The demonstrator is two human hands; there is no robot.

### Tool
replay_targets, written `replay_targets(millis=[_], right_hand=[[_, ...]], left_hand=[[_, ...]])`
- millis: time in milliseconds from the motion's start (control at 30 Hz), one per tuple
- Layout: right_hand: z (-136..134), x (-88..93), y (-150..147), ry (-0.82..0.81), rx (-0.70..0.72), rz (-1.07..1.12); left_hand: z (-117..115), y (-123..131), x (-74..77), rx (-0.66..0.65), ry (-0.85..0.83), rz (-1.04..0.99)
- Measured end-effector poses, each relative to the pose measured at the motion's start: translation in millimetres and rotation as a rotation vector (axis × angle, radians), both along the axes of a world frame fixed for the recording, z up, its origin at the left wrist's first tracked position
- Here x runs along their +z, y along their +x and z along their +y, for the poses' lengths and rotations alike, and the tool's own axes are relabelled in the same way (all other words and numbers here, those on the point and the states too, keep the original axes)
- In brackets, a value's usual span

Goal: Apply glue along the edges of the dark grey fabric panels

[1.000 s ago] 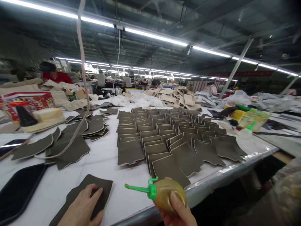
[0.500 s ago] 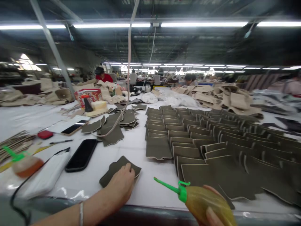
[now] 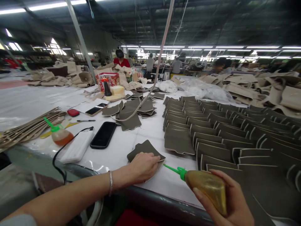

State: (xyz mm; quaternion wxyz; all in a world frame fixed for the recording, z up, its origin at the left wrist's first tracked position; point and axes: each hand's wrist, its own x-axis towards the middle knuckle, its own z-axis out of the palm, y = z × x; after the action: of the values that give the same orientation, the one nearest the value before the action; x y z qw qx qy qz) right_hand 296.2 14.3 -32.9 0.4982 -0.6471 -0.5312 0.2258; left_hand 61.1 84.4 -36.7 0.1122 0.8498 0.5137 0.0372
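My right hand (image 3: 231, 196) is wrapped round a soft squeeze bottle of yellowish glue (image 3: 205, 185). Its thin green nozzle (image 3: 172, 168) points left, with the tip close to the right corner of a dark olive leather-like piece (image 3: 143, 147). That piece lies at the table's front edge under my left hand (image 3: 144, 164), whose fingers are closed on its right side; the thumb is hidden. Right of it stand rows of similar overlapping olive pieces (image 3: 180, 139), pale edges showing.
A black phone (image 3: 103, 135), a white block (image 3: 78, 146) with a black cord and a second bottle with orange liquid (image 3: 61, 136) lie to the left. A pale hose (image 3: 156, 73) hangs down onto loose olive pieces (image 3: 131, 121). People work farther back.
The view has swung right-to-left, so the table's things appear farther right. The nozzle tip has come nearer the piece under my left hand. Both hands keep their holds.
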Motion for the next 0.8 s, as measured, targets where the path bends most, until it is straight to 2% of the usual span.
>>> replay_targets(millis=[167,400,500,667,800], right_hand=[[11.7,-2.5,-10.3,0.050,0.061,-0.134],[22.8,-12.1,-2.0,0.218,0.181,-0.414],[20.5,-10.6,-1.8,0.182,0.197,-0.403],[17.1,-12.2,-3.2,0.128,0.112,-0.313],[18.0,-17.7,1.1,0.115,0.138,-0.321]], left_hand=[[6.3,-4.9,0.0,-0.057,-0.020,-0.015],[7.2,-4.2,0.1,-0.078,-0.022,-0.014],[7.3,-4.8,-2.2,-0.077,-0.008,-0.020],[7.6,-6.1,-6.0,-0.078,0.013,-0.031],[8.0,-6.3,-7.7,-0.085,0.026,-0.032]])
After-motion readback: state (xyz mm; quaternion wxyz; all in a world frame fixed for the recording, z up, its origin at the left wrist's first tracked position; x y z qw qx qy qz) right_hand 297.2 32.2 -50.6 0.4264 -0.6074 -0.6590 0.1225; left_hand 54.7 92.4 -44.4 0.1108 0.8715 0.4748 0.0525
